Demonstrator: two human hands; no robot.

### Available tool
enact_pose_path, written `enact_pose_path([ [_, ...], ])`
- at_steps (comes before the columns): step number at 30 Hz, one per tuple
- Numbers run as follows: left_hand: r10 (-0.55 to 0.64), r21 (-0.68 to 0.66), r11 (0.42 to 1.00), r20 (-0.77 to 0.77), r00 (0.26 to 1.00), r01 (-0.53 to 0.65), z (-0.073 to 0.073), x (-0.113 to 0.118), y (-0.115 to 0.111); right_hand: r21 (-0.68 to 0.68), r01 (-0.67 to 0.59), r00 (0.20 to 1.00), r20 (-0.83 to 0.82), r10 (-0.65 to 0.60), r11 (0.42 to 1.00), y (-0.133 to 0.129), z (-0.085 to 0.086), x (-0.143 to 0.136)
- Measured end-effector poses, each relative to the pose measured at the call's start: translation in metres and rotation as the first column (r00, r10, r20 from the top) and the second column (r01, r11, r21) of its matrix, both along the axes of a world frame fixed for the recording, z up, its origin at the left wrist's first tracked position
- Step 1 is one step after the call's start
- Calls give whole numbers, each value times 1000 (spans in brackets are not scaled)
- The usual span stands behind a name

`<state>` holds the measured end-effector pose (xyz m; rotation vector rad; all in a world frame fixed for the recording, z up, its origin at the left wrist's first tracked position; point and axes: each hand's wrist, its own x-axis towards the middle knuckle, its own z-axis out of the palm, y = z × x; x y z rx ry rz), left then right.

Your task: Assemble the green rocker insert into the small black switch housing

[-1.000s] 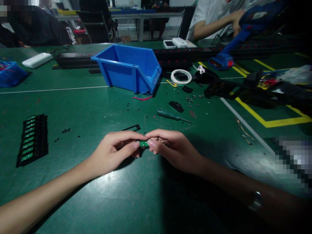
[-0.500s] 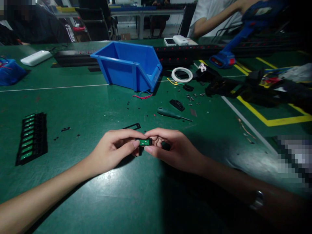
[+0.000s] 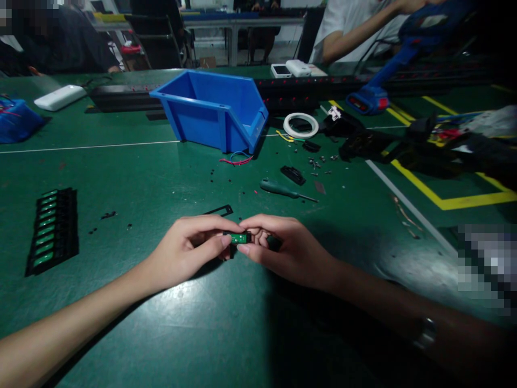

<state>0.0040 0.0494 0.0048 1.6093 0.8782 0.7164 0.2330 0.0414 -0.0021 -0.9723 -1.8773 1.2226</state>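
Between my two hands is a small green circuit board [image 3: 239,237] with black parts along its edges. My left hand [image 3: 197,240] pinches its left end, thumb on the face. My right hand [image 3: 283,240] grips the right end between thumb and forefinger, the other fingers curled. Fingers hide part of the board's edges. Just behind my left fingers lies a thin black frame [image 3: 221,210], partly covered. A dark green screwdriver [image 3: 280,188] rests beyond my right hand. Off to the left sits a row of similar green boards in black holders [image 3: 52,230].
A blue bin [image 3: 202,116] stands at the back, with a roll of white tape [image 3: 301,125] to its right. Small screws [image 3: 317,161] and a black plastic part [image 3: 293,174] lie nearby. A blue cordless power tool [image 3: 369,99] stands back right, near a co-worker's arm [image 3: 355,32].
Almost nothing differs. Both hands keep their hold on the circuit board, with only a very slight shift of the right thumb and fingers.
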Motion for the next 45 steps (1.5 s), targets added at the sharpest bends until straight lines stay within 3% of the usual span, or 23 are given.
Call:
enact_pose_path([
  [21, -9, 15, 1000, -6, 1000, 9, -2, 0, 1, 115, -8, 1000, 19, 5, 993, 0, -2, -1],
  [45, 6, 35, 999, -14, 1000, -5, -4, 0, 2, 96, -13, 1000, 18, 12, 995, -1, -1, 0],
])
